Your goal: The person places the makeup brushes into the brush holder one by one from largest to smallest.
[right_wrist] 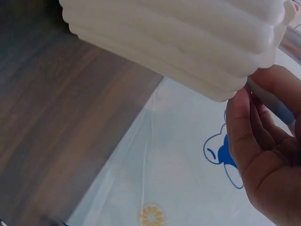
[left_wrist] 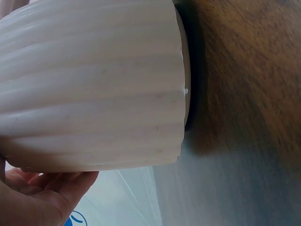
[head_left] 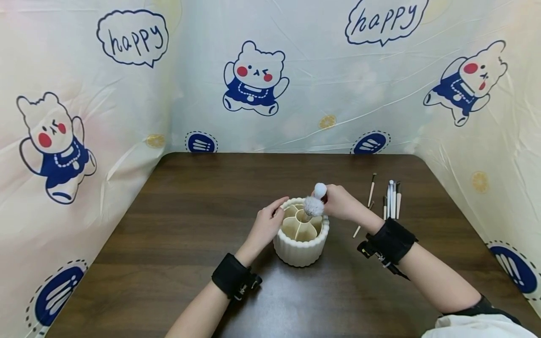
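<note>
A cream makeup brush holder (head_left: 299, 253) with ribbed sides and several inner compartments stands upright on the table. My left hand (head_left: 265, 224) grips its left rim; in the left wrist view the fingers (left_wrist: 77, 188) lie along its far side. At the right rim, my right hand (head_left: 339, 203) pinches a makeup brush by its handle (right_wrist: 270, 101), which looks grey-blue in the right wrist view. A round white brush head (head_left: 320, 190) shows beside that hand. Just below it, a fluffy grey-white brush head (head_left: 313, 206) rises over the compartments; its lower end is hidden.
Several slim brushes (head_left: 392, 199) lie side by side on the brown table (head_left: 190, 211), right of the holder. Other thin brushes (head_left: 371, 190) lie nearer, close to my right forearm. A printed curtain (head_left: 304, 84) surrounds the table's back and sides.
</note>
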`<move>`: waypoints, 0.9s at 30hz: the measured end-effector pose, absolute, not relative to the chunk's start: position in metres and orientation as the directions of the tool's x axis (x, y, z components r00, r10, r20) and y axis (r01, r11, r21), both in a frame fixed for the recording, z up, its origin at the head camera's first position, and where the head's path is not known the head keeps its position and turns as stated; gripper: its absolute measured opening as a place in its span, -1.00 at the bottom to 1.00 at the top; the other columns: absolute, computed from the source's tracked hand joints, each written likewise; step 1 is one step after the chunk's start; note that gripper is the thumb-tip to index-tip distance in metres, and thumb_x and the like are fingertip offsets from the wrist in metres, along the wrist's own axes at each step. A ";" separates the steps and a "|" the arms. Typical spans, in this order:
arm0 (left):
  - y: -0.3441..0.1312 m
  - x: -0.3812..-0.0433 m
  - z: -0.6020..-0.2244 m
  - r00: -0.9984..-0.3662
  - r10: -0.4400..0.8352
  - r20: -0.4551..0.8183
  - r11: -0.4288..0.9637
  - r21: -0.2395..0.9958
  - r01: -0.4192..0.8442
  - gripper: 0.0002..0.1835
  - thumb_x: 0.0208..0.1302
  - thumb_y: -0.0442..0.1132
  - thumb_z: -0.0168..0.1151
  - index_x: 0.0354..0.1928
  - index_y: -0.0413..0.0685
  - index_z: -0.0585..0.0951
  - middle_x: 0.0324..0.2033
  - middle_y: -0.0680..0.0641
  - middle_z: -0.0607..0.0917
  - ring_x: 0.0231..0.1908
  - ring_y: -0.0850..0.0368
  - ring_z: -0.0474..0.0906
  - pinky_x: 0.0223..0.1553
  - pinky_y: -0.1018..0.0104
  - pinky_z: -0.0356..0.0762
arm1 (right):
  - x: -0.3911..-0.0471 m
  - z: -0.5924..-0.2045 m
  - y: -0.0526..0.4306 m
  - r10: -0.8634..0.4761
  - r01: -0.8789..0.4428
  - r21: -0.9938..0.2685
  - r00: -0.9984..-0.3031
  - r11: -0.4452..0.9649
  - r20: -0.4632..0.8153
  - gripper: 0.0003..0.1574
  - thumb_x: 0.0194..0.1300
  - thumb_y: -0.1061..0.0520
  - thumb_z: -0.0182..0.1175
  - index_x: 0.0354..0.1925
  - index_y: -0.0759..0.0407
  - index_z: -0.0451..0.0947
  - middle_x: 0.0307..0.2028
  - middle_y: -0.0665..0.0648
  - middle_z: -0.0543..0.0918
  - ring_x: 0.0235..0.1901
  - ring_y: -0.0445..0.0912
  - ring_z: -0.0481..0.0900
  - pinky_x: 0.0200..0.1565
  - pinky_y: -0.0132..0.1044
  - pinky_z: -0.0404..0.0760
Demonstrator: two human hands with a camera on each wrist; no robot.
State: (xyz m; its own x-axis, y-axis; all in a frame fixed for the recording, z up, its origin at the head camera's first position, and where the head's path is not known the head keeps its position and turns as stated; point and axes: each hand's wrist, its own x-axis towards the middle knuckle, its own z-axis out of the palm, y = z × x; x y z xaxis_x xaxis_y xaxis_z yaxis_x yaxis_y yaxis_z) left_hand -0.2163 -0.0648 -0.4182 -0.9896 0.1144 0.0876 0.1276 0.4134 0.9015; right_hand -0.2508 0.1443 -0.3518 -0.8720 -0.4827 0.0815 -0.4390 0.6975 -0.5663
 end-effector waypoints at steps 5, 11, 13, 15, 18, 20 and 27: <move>-0.064 -0.215 -0.418 -0.989 0.113 0.094 0.417 0.899 0.133 -0.54 0.38 -0.22 -0.16 0.26 0.07 0.50 -0.70 0.11 0.19 -0.72 0.26 0.08 -0.56 0.40 0.21 | -0.249 -0.350 0.141 -0.500 -0.501 -0.478 -0.854 0.721 0.140 -0.90 0.08 0.28 0.31 -0.46 0.28 0.57 -0.51 0.16 0.62 -0.49 -0.08 0.48 -0.37 -0.21 0.51; -0.064 -0.215 -0.417 -0.990 0.102 0.099 0.419 0.898 0.133 -0.55 0.37 -0.24 -0.15 0.24 0.08 0.51 -0.67 0.09 0.22 -0.73 0.32 0.07 -0.54 0.39 0.22 | -0.249 -0.348 0.139 -0.548 -0.570 -0.441 -0.814 0.693 0.192 -0.87 0.04 0.29 0.33 -0.55 0.23 0.55 -0.55 0.12 0.61 -0.49 -0.09 0.52 -0.35 -0.18 0.55; -0.064 -0.215 -0.417 -0.990 0.102 0.098 0.418 0.899 0.132 -0.55 0.37 -0.24 -0.15 0.24 0.07 0.51 -0.66 0.08 0.22 -0.73 0.31 0.08 -0.54 0.39 0.22 | -0.248 -0.348 0.139 -0.565 -0.590 -0.441 -0.800 0.677 0.202 -0.87 0.04 0.31 0.33 -0.54 0.24 0.55 -0.55 0.12 0.61 -0.48 -0.10 0.52 -0.35 -0.20 0.55; -0.064 -0.215 -0.417 -0.990 0.104 0.090 0.419 0.899 0.126 -0.55 0.38 -0.23 -0.15 0.25 0.07 0.50 -0.68 0.08 0.21 -0.73 0.29 0.08 -0.55 0.39 0.22 | -0.247 -0.348 0.140 -0.583 -0.607 -0.441 -0.785 0.661 0.208 -0.88 0.04 0.32 0.34 -0.51 0.24 0.55 -0.54 0.11 0.61 -0.48 -0.12 0.51 -0.34 -0.23 0.54; -0.063 -0.215 -0.417 -0.991 0.109 0.081 0.418 0.900 0.120 -0.54 0.38 -0.21 -0.16 0.27 0.08 0.49 -0.69 0.09 0.20 -0.72 0.25 0.09 -0.55 0.40 0.22 | -0.246 -0.348 0.140 -0.596 -0.611 -0.453 -0.778 0.649 0.196 -0.88 0.04 0.32 0.35 -0.46 0.25 0.56 -0.52 0.11 0.61 -0.46 -0.12 0.51 -0.33 -0.26 0.53; -0.063 -0.215 -0.417 -0.991 0.110 0.080 0.417 0.901 0.119 -0.54 0.38 -0.21 -0.17 0.27 0.08 0.48 -0.70 0.10 0.20 -0.72 0.24 0.09 -0.55 0.40 0.23 | -0.245 -0.347 0.140 -0.600 -0.606 -0.460 -0.779 0.649 0.182 -0.88 0.04 0.33 0.35 -0.43 0.26 0.57 -0.51 0.11 0.61 -0.45 -0.11 0.52 -0.32 -0.26 0.53; -0.063 -0.214 -0.417 -0.989 0.109 0.096 0.417 0.899 0.133 -0.54 0.39 -0.22 -0.17 0.26 0.07 0.49 -0.68 0.08 0.22 -0.72 0.25 0.09 -0.55 0.40 0.23 | -0.247 -0.344 0.139 -0.607 -0.597 -0.454 -0.782 0.661 0.144 -0.87 0.02 0.34 0.35 -0.44 0.26 0.56 -0.52 0.10 0.59 -0.46 -0.11 0.50 -0.33 -0.25 0.53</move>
State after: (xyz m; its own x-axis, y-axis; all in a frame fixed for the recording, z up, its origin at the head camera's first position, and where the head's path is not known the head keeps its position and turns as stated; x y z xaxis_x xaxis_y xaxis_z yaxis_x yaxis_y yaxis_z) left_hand -0.2143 -0.0628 -0.4172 -0.9893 0.1095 0.0959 0.1333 0.4168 0.8992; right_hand -0.2465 0.1388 -0.3440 -0.7815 -0.6071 0.1436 -0.5972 0.6613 -0.4540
